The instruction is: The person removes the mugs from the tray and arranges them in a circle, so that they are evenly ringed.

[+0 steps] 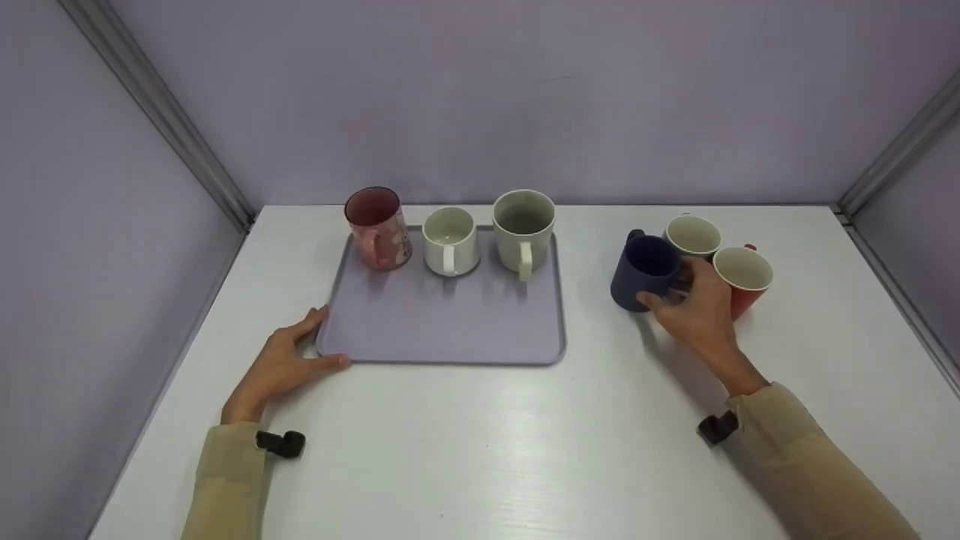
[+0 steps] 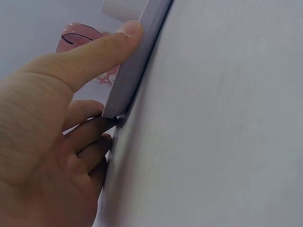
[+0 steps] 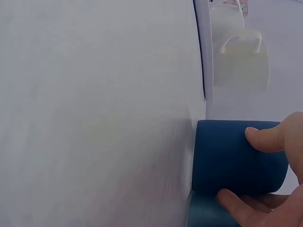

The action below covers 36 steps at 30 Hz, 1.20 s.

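My right hand [image 1: 694, 307] grips a dark blue mug [image 1: 637, 281], its thumb on the near side and the fingers around the right side. In the right wrist view the blue mug [image 3: 236, 156] stands upright with its base at the table top. Close behind it is a mug with a pale inside [image 1: 691, 234], and a red mug with a white inside [image 1: 742, 274] stands just right of the hand. My left hand [image 1: 281, 364] holds the near left corner of a lilac tray [image 1: 450, 330], thumb along the front rim, fingers at the left side.
On the tray's far half stand a pink patterned mug [image 1: 379, 232], a small white mug [image 1: 450, 247] and a larger cream mug [image 1: 523, 232], handles toward me. The white table [image 1: 480, 450] meets a lilac back wall [image 1: 480, 112] and side walls.
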Available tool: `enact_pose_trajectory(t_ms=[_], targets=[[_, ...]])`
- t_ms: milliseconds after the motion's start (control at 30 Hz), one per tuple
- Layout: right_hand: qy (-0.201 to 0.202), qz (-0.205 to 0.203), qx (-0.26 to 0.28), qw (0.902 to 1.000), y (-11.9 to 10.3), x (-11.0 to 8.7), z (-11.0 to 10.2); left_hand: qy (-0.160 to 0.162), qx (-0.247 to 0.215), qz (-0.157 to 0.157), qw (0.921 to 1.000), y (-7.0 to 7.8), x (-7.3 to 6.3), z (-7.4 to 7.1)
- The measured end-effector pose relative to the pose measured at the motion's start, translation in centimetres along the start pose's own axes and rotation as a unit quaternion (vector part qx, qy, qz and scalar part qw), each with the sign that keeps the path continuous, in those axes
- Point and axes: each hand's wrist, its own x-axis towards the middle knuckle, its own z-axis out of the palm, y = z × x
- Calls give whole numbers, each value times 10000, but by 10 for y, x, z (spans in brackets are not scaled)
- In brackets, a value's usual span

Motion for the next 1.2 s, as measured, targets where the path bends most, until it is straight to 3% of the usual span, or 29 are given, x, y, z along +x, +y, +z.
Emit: enact_pose_trajectory(t_ms=[333, 500, 633, 1000, 1200], targets=[[-49, -150, -182, 9997, -10, -2, -9, 39, 75, -26, 10000, -1, 1, 0], [384, -475, -329, 9976, -34, 2, -21, 42, 86, -20, 10000, -2, 2, 0], [537, -889, -41, 9946, -53, 11, -17, 66, 101, 47, 9999, -2, 2, 0], [-687, -959, 685, 9907, -87, 21, 41, 50, -9, 98, 9999, 0, 1, 1], [-1400, -390, 1153, 9827, -97, 18, 75, 45, 23, 75, 10000, 0, 1, 0]])
